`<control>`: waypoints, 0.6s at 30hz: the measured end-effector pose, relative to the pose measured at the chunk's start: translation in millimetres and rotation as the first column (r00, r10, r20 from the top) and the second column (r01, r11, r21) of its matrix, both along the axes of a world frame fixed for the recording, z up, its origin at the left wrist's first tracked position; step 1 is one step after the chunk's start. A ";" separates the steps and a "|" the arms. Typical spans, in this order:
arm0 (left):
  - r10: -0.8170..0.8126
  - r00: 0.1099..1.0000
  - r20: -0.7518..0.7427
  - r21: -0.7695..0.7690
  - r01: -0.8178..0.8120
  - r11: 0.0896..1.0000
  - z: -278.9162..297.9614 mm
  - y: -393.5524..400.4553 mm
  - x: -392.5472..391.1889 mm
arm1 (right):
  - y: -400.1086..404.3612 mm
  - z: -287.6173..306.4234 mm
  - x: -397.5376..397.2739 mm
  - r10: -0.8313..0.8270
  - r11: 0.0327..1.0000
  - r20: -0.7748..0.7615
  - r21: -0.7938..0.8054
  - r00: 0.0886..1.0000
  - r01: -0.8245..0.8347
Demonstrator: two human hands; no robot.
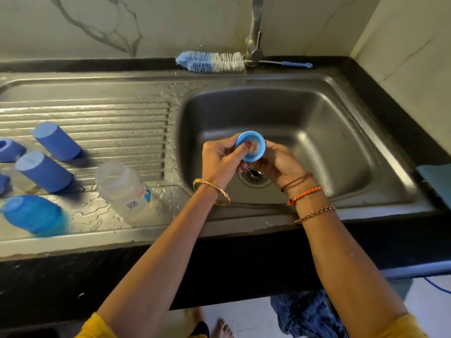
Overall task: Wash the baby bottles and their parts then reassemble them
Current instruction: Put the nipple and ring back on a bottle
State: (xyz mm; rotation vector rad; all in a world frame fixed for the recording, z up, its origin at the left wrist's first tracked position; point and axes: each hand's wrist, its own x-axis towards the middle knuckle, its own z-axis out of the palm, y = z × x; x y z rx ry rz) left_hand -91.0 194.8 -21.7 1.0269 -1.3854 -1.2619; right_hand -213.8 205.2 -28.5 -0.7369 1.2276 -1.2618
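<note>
Stainless steel sink (305,113) set into a black counter (380,98), marble-look wall behind, so a pretty standard kitchen setup seen from the head camera. Both hands are over the basin, just above the drain (255,175). They're holding a light blue bottle collar ring (251,146) between them with its open side facing up toward the camera. The left hand (223,162) has its fingers curled onto the ring's left side, with a red-painted thumbnail poking into the opening, and the right hand (280,164) cups it from the right and underneath, fingers wrapped around it. Over on the ribbed draining board (97,113) at the left end of the sink unit there's a clear bottle (124,189) lying tilted with its open neck pointing up-left, water puddled around it. Near the board's left edge sit two dark blue caps (57,141) (44,172) and one lighter blue cap (34,214) by the front edge, plus a couple more blue pieces cut off by the frame. A blue and white bottle brush (211,61) lies along the back rim, its wire handle passing the base of the tap (255,45).
</note>
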 end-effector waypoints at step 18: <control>0.097 0.959 0.267 -0.212 -0.040 0.976 64.6 29.2 37.2 | 43.9 94.9 -4.3 -0.338 0.940 -0.495 -0.211 0.800 0.267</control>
